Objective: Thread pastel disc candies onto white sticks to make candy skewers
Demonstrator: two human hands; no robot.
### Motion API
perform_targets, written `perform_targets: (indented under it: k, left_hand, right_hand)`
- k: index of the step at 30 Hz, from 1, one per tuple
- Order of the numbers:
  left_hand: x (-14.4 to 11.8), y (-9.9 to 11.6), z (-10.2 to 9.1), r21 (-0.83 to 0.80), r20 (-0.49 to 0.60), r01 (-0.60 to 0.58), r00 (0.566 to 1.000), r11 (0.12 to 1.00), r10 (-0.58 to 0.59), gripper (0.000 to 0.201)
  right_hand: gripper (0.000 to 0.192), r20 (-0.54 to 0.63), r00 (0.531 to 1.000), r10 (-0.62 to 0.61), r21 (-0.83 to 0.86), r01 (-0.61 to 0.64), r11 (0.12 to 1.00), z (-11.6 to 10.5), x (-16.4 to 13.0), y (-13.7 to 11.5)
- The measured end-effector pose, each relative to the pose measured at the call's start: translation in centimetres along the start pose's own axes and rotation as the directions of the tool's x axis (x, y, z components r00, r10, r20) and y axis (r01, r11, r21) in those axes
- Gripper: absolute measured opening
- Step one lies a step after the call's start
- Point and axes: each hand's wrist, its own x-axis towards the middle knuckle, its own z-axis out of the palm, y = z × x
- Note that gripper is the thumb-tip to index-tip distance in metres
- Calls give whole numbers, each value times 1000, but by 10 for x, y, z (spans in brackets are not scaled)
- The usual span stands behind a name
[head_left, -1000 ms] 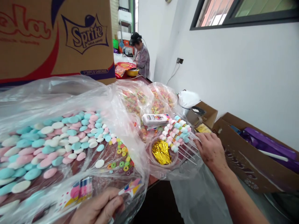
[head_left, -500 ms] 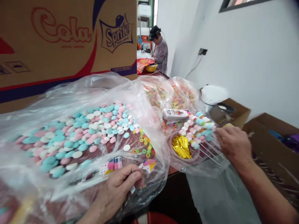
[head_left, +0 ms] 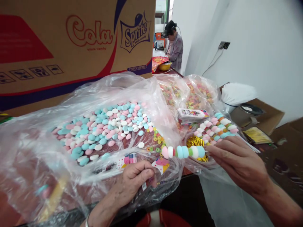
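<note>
My right hand [head_left: 241,164] is closed around the stick end of a candy skewer [head_left: 183,152], which points left with pink, white and blue candies and small green and red rings between them. Behind it, more candy skewers [head_left: 219,127] lie piled beside a tub of gold twist ties [head_left: 196,143]. My left hand [head_left: 139,176] is closed, thumb against fingers, on a clear printed packaging bag [head_left: 161,165] with pink and yellow shapes. Similar printed bags [head_left: 129,160] lie left of it. Loose pastel candies [head_left: 94,134] are spread on clear plastic sheeting [head_left: 78,91], with small ring candies [head_left: 157,140] at their right.
A large carton [head_left: 94,60] stands at the back left. Bags of ring candies [head_left: 196,94] and a stack of printed cards [head_left: 193,114] lie at the back right. Open boxes [head_left: 270,116] and a metal pot [head_left: 251,110] are farther right. A co-worker [head_left: 175,47] is in the background.
My right hand has moved left from the skewer pile, and a single skewer now extends from it. The left hand keeps its grip on the bag. The view has swung left.
</note>
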Motion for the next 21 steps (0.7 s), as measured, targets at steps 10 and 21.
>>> perform_targets:
  k: [10,21]
  left_hand:
    - [1,-6,-1,-240,84,85,994,967,-67,30]
    - [2,-5,-9,-126,172,221,965,967,-199,38]
  right_hand:
    - [22,35,998,-45,8,44,999,-1,0,5]
    - [22,127,973,-191,-17,194,981,-10,7,9]
